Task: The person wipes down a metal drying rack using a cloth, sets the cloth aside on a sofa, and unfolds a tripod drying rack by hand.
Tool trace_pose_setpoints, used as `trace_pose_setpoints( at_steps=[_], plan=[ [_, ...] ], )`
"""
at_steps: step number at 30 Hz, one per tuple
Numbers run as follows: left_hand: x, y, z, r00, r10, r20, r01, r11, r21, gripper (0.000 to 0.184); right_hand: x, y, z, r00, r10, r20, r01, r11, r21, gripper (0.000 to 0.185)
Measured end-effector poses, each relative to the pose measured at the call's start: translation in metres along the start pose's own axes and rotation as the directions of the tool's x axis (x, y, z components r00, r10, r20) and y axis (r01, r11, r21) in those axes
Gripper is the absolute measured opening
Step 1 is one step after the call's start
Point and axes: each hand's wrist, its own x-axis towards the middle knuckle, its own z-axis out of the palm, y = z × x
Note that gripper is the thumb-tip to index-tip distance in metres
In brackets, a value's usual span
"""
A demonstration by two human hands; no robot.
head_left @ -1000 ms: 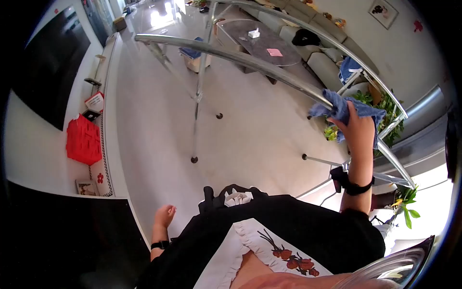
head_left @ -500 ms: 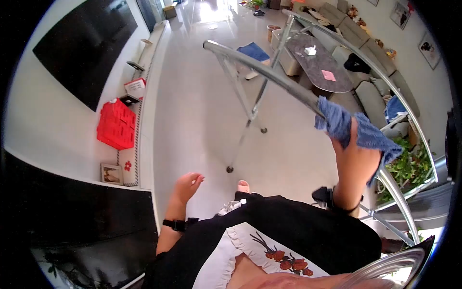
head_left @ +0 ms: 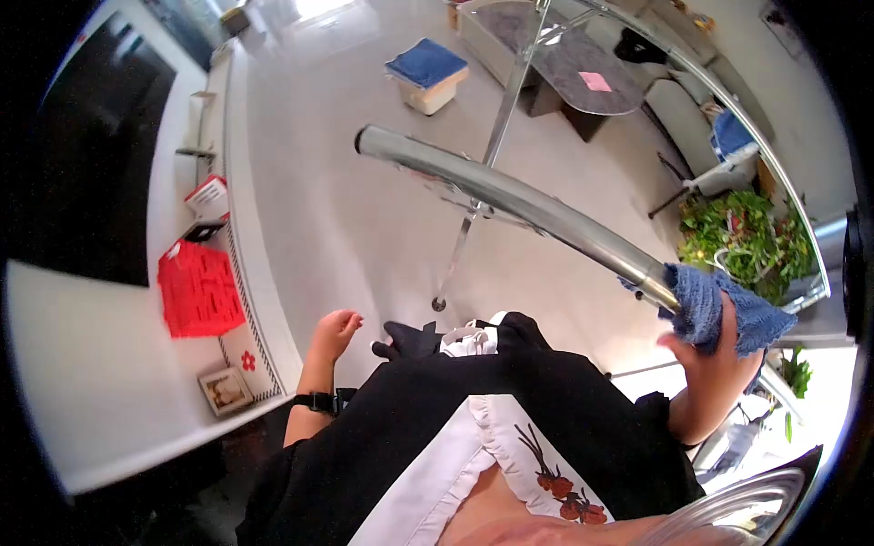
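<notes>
My right hand (head_left: 708, 350) grips a blue cloth (head_left: 742, 316) wrapped around the metal tube of a folding drying rack (head_left: 519, 193), close to the tube's right end. The thumb points left, apart from the fingers. The tube's capped far end sticks out toward the left, and the rack's thinner legs cross below it. To the left of my body, my left hand (head_left: 335, 335) hangs in the air with its fingers curled together and nothing visible in them. It touches neither the rack nor the cloth.
A stool with a blue cover (head_left: 426, 68) stands ahead on the floor, left of a dark coffee table (head_left: 583, 59). Leafy plants (head_left: 746, 241) are at the right behind the rack. Along the left wall, a low ledge carries a red crate (head_left: 200, 289) and a picture frame (head_left: 225, 391).
My right hand and the cloth have moved right and down in view; the tube now lies lower and closer. The view has shifted downward. My left hand stays free with curled fingers.
</notes>
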Motion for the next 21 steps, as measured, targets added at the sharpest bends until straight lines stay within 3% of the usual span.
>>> trace_pose_setpoints(
  at_steps=[3, 5, 7, 9, 11, 13, 16, 19, 20, 21],
  plan=[
    [0.049, -0.031, -0.018, 0.984, 0.091, 0.150, -0.109, 0.987, 0.117, 0.019, 0.007, -0.031, -0.006, 1.000, -0.026, -0.015, 0.026, 0.999, 0.019, 0.104],
    [0.080, -0.034, -0.035, 0.959, 0.187, 0.213, -0.224, 0.960, 0.169, 0.019, 0.020, -0.054, -0.001, 0.998, 0.051, -0.049, -0.049, 0.998, 0.029, 0.096],
    [0.112, -0.038, -0.057, 0.923, 0.295, 0.248, -0.345, 0.919, 0.189, 0.018, 0.037, -0.080, 0.004, 0.988, 0.033, -0.148, -0.029, 0.999, 0.035, 0.074],
    [0.142, -0.049, -0.078, 0.883, 0.408, 0.232, -0.449, 0.878, 0.165, 0.017, 0.056, -0.115, 0.016, 0.963, 0.182, -0.199, -0.169, 0.982, 0.082, 0.047],
    [0.159, -0.038, -0.105, 0.881, 0.417, 0.225, -0.451, 0.883, 0.131, 0.017, 0.070, -0.143, 0.026, 0.971, 0.162, -0.177, -0.175, 0.983, -0.056, 0.028],
    [0.171, -0.038, -0.125, 0.892, 0.399, 0.211, -0.430, 0.894, 0.127, 0.016, 0.090, -0.184, 0.029, 0.964, 0.225, -0.140, -0.230, 0.973, -0.020, 0.025],
    [0.186, -0.052, -0.132, 0.865, 0.417, 0.281, -0.465, 0.876, 0.131, 0.016, 0.116, -0.219, 0.031, 0.962, 0.093, -0.258, -0.082, 0.995, 0.056, 0.020],
    [0.196, -0.055, -0.129, 0.811, 0.437, 0.388, -0.522, 0.841, 0.144, 0.015, 0.123, -0.233, 0.032, 0.965, 0.098, -0.245, -0.070, 0.990, 0.120, 0.022],
    [0.198, -0.055, -0.127, 0.790, 0.442, 0.425, -0.540, 0.830, 0.142, 0.014, 0.121, -0.239, 0.030, 0.950, 0.247, -0.192, -0.173, 0.926, 0.337, 0.026],
    [0.200, -0.055, -0.123, 0.788, 0.456, 0.413, -0.546, 0.828, 0.127, 0.014, 0.127, -0.241, 0.028, 0.952, 0.212, -0.219, -0.097, 0.893, 0.440, 0.028]
  ],
)
